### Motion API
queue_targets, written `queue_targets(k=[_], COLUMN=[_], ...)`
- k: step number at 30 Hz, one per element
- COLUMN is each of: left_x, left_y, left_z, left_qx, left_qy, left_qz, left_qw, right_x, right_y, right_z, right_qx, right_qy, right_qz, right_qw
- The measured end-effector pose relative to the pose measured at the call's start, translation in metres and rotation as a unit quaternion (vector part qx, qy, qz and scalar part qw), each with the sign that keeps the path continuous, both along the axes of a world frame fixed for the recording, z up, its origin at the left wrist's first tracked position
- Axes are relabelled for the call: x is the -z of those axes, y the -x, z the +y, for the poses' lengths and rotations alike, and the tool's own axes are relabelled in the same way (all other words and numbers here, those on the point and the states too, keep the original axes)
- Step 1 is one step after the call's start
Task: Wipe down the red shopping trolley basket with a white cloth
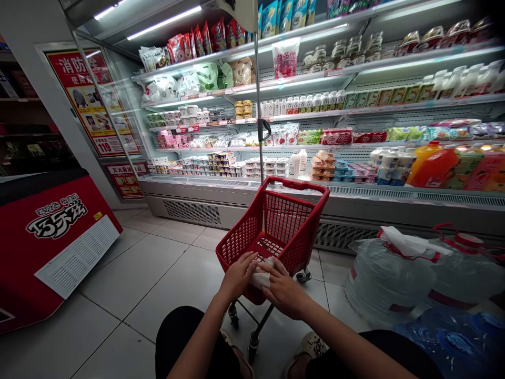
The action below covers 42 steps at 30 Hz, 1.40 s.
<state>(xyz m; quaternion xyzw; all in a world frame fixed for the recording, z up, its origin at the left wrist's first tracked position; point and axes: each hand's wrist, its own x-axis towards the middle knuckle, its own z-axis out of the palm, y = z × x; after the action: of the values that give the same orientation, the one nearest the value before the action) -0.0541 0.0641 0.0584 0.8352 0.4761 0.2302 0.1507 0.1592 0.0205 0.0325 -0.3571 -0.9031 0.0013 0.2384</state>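
A small red plastic shopping cart (292, 226) stands right in front of my knees, its handle on the far side. Over its near rim lies a crumpled white cloth (261, 278), perhaps a tissue or wipe. My left hand (237, 278) reaches across the rim from the left, fingers bent together at the cloth's left edge. From the right, my right hand (284, 290) presses the cloth with curled fingers. Both thumbs are mostly hidden, as is the part of the rim beneath the cloth. The visible basket floor (265, 246) is a red lattice.
Behind the cart runs a lit refrigerated shelf unit (197, 208) stocked with drinks, yogurt and bags. A red freezer chest (55, 247) stands at left. Large water bottles (390, 273) crowd the floor on the right. White floor tiles (158, 273) lie left of the cart.
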Motion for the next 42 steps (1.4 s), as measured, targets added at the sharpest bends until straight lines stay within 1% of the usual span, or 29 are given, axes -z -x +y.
queue_targets(k=[1,2,3,6,8,10,14,16,18,21,24,27,30,32,34,36,38,39,40,42], left_x=[-0.006,-0.011,-0.016,-0.026,-0.03,-0.036,-0.047,-0.049,-0.046,-0.039,-0.038,-0.049,-0.063,-0.067,-0.063,-0.05,-0.029,-0.017,-0.004,0.019], left_y=[-0.006,-0.013,-0.02,-0.039,-0.047,-0.052,-0.057,-0.059,-0.059,-0.059,-0.058,-0.061,-0.066,-0.069,-0.068,-0.061,-0.049,-0.042,-0.035,-0.021], left_z=[0.004,0.01,0.015,0.031,0.038,0.039,0.037,0.038,0.041,0.045,0.045,0.044,0.044,0.044,0.043,0.038,0.029,0.023,0.017,0.005], left_qx=[-0.021,-0.034,-0.035,-0.019,-0.006,0.007,0.015,0.01,0.013,0.045,0.068,0.099,0.149,0.162,0.137,0.071,-0.004,-0.034,-0.052,-0.068], left_qy=[0.008,0.019,0.024,0.047,0.059,0.059,0.029,0.027,0.048,0.088,0.085,0.05,0.024,-0.001,-0.036,-0.071,-0.096,-0.102,-0.107,-0.108], left_qz=[-0.007,0.005,0.013,0.036,0.049,0.053,0.039,0.042,0.059,0.079,0.066,0.032,0.003,-0.013,-0.041,-0.08,-0.101,-0.09,-0.065,-0.01], left_qw=[1.0,0.999,0.999,0.998,0.997,0.997,0.999,0.999,0.997,0.992,0.992,0.993,0.988,0.987,0.989,0.992,0.99,0.99,0.991,0.992], right_x=[0.0,0.0,-0.001,-0.004,-0.005,-0.007,-0.011,-0.013,-0.013,-0.011,-0.01,-0.014,-0.018,-0.017,-0.013,-0.008,-0.003,-0.002,-0.001,-0.001], right_y=[0.002,0.003,0.003,0.001,-0.001,-0.002,-0.003,-0.003,-0.003,-0.003,-0.004,-0.006,-0.006,-0.005,-0.008,-0.015,-0.028,-0.035,-0.042,-0.05], right_z=[-0.002,-0.003,-0.003,-0.001,0.001,0.004,0.009,0.01,0.009,0.008,0.008,0.01,0.01,0.009,0.01,0.014,0.023,0.027,0.032,0.036], right_qx=[-0.002,-0.002,-0.001,0.009,0.019,0.025,0.023,0.019,0.018,0.021,0.022,0.019,-0.007,-0.016,0.003,0.045,0.093,0.116,0.139,0.169], right_qy=[0.0,0.0,-0.001,0.0,0.007,0.017,0.026,0.03,0.034,0.035,0.032,0.029,0.028,0.04,0.049,0.034,0.004,-0.008,-0.015,-0.014], right_qz=[-0.002,-0.006,-0.013,-0.032,-0.038,-0.04,-0.038,-0.034,-0.029,-0.025,-0.033,-0.03,-0.019,-0.022,-0.032,-0.029,-0.009,0.004,0.013,0.017], right_qw=[1.0,1.0,1.0,0.999,0.999,0.999,0.999,0.999,0.999,0.999,0.999,0.999,0.999,0.999,0.998,0.998,0.996,0.993,0.99,0.985])
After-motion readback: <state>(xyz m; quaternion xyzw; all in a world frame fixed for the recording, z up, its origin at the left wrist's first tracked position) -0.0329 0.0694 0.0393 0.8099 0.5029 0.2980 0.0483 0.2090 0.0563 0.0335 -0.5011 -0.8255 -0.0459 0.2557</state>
